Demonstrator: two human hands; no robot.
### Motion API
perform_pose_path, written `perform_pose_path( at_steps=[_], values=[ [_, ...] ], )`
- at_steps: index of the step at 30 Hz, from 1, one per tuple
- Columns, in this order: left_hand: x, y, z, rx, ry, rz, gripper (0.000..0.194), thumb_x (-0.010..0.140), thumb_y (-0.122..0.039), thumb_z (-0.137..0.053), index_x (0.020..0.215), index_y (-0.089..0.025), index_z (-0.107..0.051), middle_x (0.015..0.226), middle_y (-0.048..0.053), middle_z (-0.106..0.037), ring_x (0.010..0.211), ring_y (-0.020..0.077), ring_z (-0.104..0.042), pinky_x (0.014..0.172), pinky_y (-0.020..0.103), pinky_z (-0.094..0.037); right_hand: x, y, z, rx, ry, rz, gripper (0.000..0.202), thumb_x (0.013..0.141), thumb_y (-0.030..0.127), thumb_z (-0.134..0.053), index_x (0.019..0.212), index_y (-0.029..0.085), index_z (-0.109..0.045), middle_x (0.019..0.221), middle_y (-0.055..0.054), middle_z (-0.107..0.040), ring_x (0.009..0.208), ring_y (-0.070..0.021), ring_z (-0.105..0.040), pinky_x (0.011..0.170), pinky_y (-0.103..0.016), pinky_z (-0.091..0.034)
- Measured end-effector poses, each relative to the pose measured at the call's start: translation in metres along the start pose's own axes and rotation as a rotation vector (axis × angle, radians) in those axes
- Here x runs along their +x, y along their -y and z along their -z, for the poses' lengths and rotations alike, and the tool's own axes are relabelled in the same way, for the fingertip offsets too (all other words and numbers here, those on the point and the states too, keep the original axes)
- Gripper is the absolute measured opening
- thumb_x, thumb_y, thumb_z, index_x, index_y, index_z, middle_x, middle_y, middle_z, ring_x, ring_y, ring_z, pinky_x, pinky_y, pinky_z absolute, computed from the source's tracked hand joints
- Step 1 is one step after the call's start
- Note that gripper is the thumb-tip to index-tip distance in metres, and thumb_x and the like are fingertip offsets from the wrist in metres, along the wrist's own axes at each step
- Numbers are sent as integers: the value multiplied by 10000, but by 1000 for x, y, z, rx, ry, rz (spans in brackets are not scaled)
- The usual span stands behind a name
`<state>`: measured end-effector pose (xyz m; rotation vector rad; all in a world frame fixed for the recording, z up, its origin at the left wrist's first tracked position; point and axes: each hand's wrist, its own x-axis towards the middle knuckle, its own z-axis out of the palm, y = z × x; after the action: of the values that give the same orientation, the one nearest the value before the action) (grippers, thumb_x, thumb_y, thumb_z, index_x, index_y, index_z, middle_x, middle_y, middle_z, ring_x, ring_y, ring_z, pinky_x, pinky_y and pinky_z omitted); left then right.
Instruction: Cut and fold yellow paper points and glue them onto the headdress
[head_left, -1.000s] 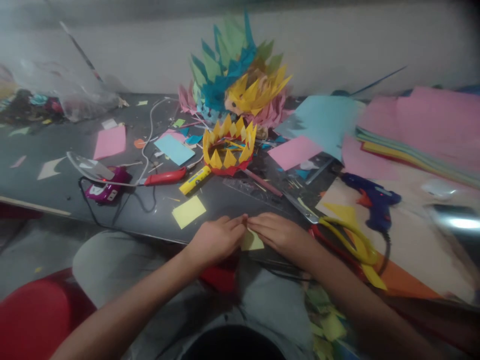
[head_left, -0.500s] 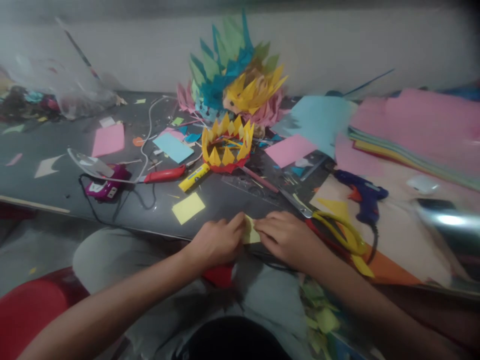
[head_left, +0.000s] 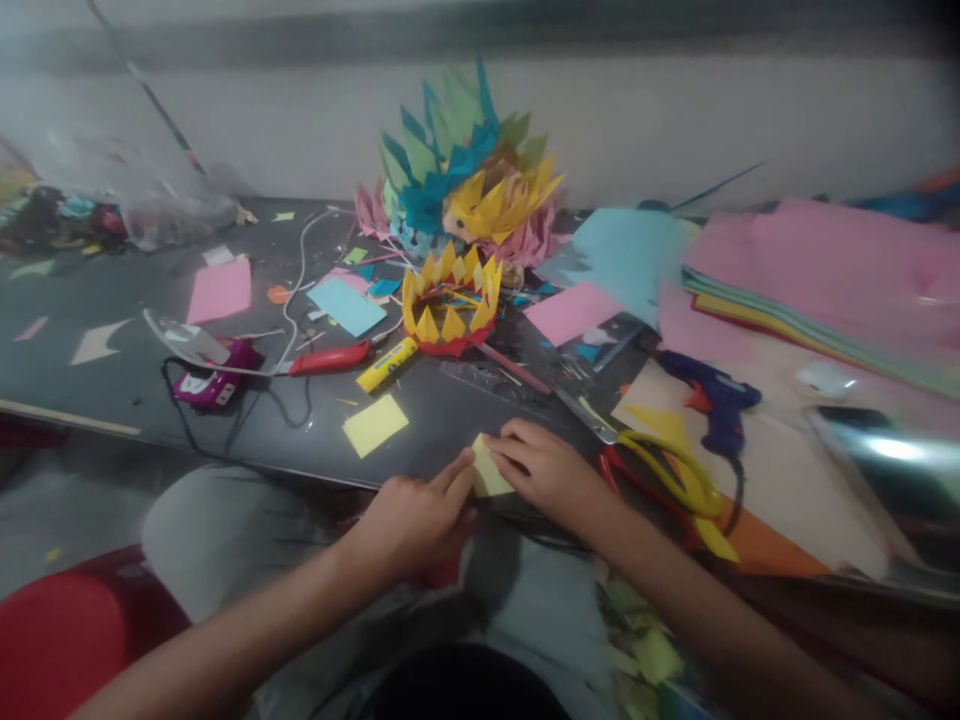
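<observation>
Between my two hands, at the near edge of the dark table, is a small pale yellow paper (head_left: pixel 490 472). My left hand (head_left: pixel 422 508) holds its left side with the fingers pressed together. The fingers of my right hand (head_left: pixel 546 468) are closed on its upper right part. Another pale yellow sheet (head_left: pixel 376 426) lies flat to the left. Beyond my hands stands a yellow and red pointed paper ring (head_left: pixel 450 325), with a yellow tube (head_left: pixel 387 365) beside it.
Scissors (head_left: pixel 667 470) with yellow and red handles lie right of my right hand, near a blue glue gun (head_left: pixel 712 392). A red-handled tool (head_left: pixel 330 358) and purple device (head_left: pixel 217 380) are left. Stacked coloured sheets (head_left: pixel 832 260) lie right; a large folded-paper piece (head_left: pixel 465 180) stands behind.
The view has tilted up slightly. My left hand has shifted a little left and down, its fingers straighter, and more of the small yellow paper shows between my hands.
</observation>
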<state>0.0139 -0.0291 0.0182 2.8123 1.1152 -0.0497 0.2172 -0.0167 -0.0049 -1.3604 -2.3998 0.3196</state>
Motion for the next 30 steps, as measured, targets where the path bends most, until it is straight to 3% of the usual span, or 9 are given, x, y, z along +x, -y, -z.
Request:
perform_pose_path(
  at_steps=[4, 9, 12, 18, 22, 25, 28, 30],
  values=[
    [12, 4, -1, -88, -67, 60, 280, 908, -224, -363, 1139, -172, -510, 1053, 85, -648, 658, 173, -652, 483, 256, -478, -9, -3, -2, 53, -121, -84, 351, 826, 328, -557, 1128, 151, -571, 946, -87, -582, 884, -189, -569, 777, -330, -494],
    [39, 8, -4, -234, -214, 84, 198, 886, -212, -443, 1036, -195, -571, 951, 45, -633, 877, 181, -592, 717, 290, -499, -11, 2, -6, 141, -166, -180, 137, 782, 158, -586, 907, 176, -639, 879, -56, -586, 818, -165, -578, 728, -304, -504],
    [51, 14, -4, -364, -189, 65, 201, 846, -177, -510, 1031, -207, -583, 916, 24, -624, 893, 167, -575, 770, 287, -483, -7, 2, -3, 197, -141, -189, 116, 760, 149, -620, 871, 180, -631, 910, -50, -590, 859, -165, -575, 758, -305, -497],
    [54, 25, 6, -447, -88, 74, 206, 783, -196, -582, 985, -212, -624, 941, 31, -602, 904, 176, -577, 760, 284, -477, -6, -1, -4, 130, -194, -199, 153, 766, 205, -632, 915, 174, -641, 900, -66, -598, 849, -189, -574, 753, -341, -497],
    [54, 23, 15, -429, 13, 112, 216, 726, -218, -625, 940, -229, -602, 826, -5, -622, 759, 166, -598, 608, 243, -445, -8, 1, -9, 120, -202, -188, 122, 787, 183, -600, 898, 173, -652, 912, -70, -601, 838, -190, -568, 748, -350, -491],
    [53, 22, 18, -414, 86, 185, 188, 688, -246, -651, 869, -232, -599, 745, -24, -612, 646, 153, -571, 527, 230, -371, -11, 4, -9, 141, -213, -198, 152, 816, 250, -572, 921, 172, -650, 911, -78, -601, 849, -196, -567, 747, -356, -486],
    [52, 24, 18, -516, 95, 236, 87, 704, -279, -638, 744, -207, -609, 699, -18, -591, 624, 143, -534, 529, 229, -328, -16, 5, -4, 212, -245, -303, 245, 824, 366, -551, 960, 184, -642, 928, -82, -607, 892, -205, -565, 770, -354, -479],
    [49, 24, 14, -700, 30, 298, 152, 735, -334, -616, 716, -185, -595, 651, -24, -557, 606, 127, -501, 535, 222, -320, -19, 7, 0, 318, -282, -448, 317, 793, 424, -572, 988, 181, -630, 941, -85, -617, 860, -199, -575, 732, -329, -487]
  ],
)
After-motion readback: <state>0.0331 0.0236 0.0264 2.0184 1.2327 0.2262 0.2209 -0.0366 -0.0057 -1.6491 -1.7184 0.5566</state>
